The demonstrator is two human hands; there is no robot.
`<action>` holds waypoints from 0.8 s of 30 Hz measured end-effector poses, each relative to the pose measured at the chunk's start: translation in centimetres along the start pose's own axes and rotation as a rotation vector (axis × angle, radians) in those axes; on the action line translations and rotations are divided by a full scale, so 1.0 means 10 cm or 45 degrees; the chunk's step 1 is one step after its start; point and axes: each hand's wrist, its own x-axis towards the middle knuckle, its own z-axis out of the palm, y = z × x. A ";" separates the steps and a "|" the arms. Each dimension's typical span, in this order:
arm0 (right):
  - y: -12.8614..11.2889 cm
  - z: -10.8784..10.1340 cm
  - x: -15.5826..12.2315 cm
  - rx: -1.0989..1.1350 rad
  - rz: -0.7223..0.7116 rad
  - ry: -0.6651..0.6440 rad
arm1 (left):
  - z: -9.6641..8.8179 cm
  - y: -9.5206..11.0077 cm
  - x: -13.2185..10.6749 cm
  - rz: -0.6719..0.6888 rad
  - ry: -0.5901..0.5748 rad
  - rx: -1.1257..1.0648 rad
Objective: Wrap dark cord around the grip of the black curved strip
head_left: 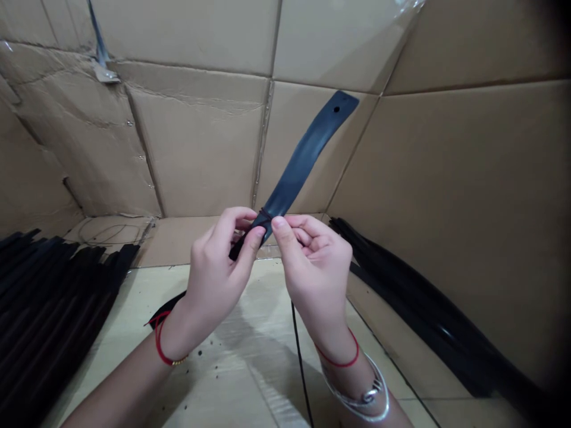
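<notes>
A flat black rubber-like strip (303, 159) with a round hole near its far end slants up and to the right. My left hand (219, 257) grips it lower down, thumb on top and fingers behind. Thin black cord (264, 215) is wrapped around the strip just beyond my left thumb. My right hand (317, 261) is closed in a pinch at this wrap, thumb against forefinger, apparently on the cord. Below that hand a length of cord hangs toward the bottom edge. The strip's lower end shows past my left wrist, its middle hidden by the hand.
Many black strips (57, 315) lie stacked at the left. More long black strips (414, 291) rest along the right cardboard wall. Cardboard (200, 137) rises behind the pale work surface (241, 356), which has small dark specks. A loose wire loop (104, 233) lies at the back left.
</notes>
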 end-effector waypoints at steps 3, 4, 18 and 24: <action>0.00 0.00 -0.01 0.000 -0.001 -0.014 | 0.02 -0.01 -0.02 0.157 0.088 0.159; -0.01 0.00 -0.01 -0.006 0.000 -0.017 | 0.02 -0.01 -0.02 0.209 0.102 0.211; 0.02 0.01 0.00 0.018 0.002 -0.048 | 0.01 -0.03 0.04 0.419 -0.062 0.336; 0.05 -0.02 0.06 0.040 0.071 -0.081 | -0.01 -0.10 0.07 0.432 -0.158 0.225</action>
